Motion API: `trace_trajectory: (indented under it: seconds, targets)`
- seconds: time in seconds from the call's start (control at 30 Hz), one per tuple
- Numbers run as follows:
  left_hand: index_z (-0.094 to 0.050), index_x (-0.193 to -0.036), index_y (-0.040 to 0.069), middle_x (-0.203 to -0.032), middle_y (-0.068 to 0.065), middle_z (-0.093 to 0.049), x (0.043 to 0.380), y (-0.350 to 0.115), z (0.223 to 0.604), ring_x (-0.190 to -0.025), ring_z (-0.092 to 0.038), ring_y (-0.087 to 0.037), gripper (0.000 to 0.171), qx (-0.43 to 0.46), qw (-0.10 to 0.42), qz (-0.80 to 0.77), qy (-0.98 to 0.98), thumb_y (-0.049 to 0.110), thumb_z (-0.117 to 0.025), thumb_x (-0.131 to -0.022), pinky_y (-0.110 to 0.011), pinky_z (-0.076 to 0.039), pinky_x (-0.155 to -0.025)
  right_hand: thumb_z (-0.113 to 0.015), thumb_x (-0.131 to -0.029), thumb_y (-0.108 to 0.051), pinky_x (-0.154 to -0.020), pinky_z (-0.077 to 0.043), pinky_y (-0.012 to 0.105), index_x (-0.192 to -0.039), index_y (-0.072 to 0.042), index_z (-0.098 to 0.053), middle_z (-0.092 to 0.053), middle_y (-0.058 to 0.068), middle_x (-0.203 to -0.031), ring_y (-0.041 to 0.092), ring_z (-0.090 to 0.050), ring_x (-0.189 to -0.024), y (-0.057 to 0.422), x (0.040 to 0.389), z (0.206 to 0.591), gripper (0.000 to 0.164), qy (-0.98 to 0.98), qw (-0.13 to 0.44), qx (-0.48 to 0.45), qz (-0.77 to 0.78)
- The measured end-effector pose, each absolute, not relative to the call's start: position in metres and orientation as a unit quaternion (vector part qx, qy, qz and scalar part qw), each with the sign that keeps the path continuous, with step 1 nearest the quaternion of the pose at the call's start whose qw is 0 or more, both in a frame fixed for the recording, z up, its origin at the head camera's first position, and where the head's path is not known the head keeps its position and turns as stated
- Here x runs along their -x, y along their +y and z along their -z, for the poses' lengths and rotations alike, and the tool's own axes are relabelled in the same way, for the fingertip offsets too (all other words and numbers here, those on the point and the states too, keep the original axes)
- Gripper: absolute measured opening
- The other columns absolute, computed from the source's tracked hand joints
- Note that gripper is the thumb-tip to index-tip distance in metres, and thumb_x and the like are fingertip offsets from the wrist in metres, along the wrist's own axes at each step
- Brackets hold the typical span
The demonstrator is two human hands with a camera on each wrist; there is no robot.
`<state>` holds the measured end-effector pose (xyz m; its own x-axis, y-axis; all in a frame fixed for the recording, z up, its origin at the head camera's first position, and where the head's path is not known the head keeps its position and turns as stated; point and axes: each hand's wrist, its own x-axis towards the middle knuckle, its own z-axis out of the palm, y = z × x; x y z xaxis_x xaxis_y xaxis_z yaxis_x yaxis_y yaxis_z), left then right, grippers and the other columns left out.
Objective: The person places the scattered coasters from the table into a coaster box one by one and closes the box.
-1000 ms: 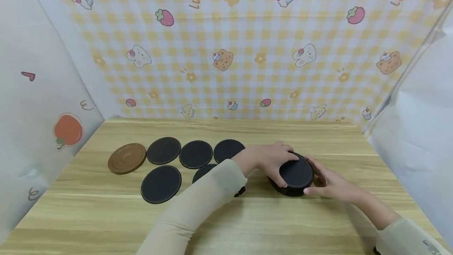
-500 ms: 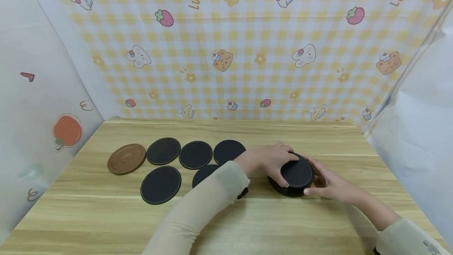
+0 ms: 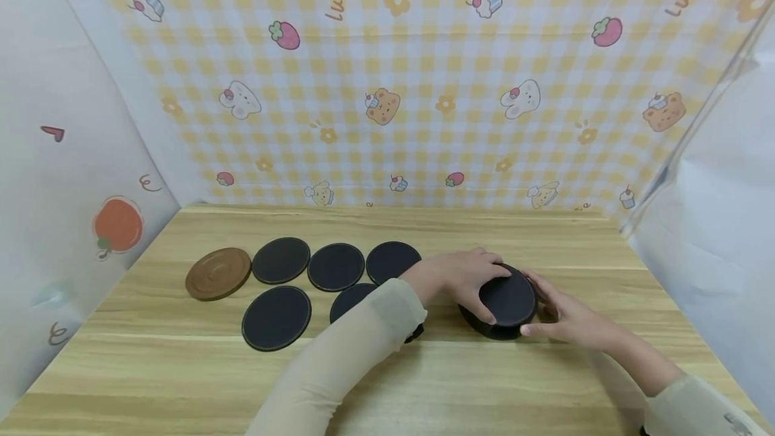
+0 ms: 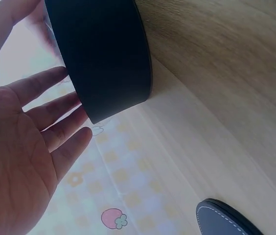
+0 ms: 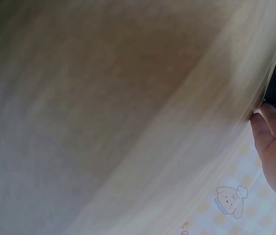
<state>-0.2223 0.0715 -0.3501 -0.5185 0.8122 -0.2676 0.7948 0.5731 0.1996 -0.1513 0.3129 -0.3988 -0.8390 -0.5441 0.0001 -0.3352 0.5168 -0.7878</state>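
Note:
A round black coaster holder (image 3: 511, 298) stands on the right half of the table, its wall tall and smooth in the left wrist view. My left hand (image 3: 463, 281) spans its top from the left, thumb at the near rim and fingers at the far rim. In the left wrist view, fingertips (image 4: 83, 134) of that hand lie along the holder's upper edge. My right hand (image 3: 566, 315) grips the right side, with the thumb at the front and fingers curving behind. Only a dark corner of the holder shows in the right wrist view, with fingertips at its edge.
Several black coasters, among them a front one (image 3: 276, 318) and a back one (image 3: 336, 266), lie flat on the left. A brown wooden disc (image 3: 218, 274) lies left of them. The left sleeve (image 3: 351, 348) partly covers a coaster. A checkered cloth (image 3: 412, 147) hangs behind the table.
Both hands stay at the holder with almost no movement. The head view tilts very slightly.

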Motion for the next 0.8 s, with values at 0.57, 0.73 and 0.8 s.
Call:
trace_trajectory:
  seconds: [0.57, 0.73, 0.8]
  targets:
    - [-0.036, -0.155, 0.017, -0.163, -0.002, -0.028, 0.226, 0.051, 0.356, -0.15, -0.027, -0.017, 0.083, -0.466, 0.168, -0.052, 0.867, 0.051, -0.07, -0.088, -0.027, -0.027, -0.12, -0.074, -0.09, -0.02, -0.097, -0.038, 0.012, -0.157, -0.004, -0.02, -0.036, 0.029, -0.154, -0.019, -0.033, -0.129, 0.313, 0.153, 0.404, 0.088, 0.863, 0.106, 0.262, 0.418]
    - [-0.036, -0.155, 0.015, -0.163, -0.006, -0.029, 0.228, 0.038, 0.355, -0.151, -0.026, -0.019, 0.082, -0.454, 0.173, -0.061, 0.872, 0.048, -0.07, -0.088, -0.03, -0.027, -0.12, -0.075, -0.089, -0.018, -0.097, -0.037, 0.011, -0.156, -0.002, -0.02, -0.037, 0.032, -0.152, -0.02, -0.032, -0.128, 0.313, 0.151, 0.404, 0.089, 0.861, 0.101, 0.268, 0.42]
    - [-0.036, -0.155, 0.016, -0.163, -0.005, -0.029, 0.229, 0.032, 0.355, -0.152, -0.025, -0.018, 0.082, -0.446, 0.176, -0.065, 0.875, 0.048, -0.071, -0.088, -0.031, -0.028, -0.12, -0.075, -0.088, -0.018, -0.097, -0.036, 0.011, -0.156, -0.001, -0.02, -0.037, 0.033, -0.152, -0.02, -0.031, -0.128, 0.313, 0.15, 0.403, 0.089, 0.862, 0.1, 0.269, 0.418]
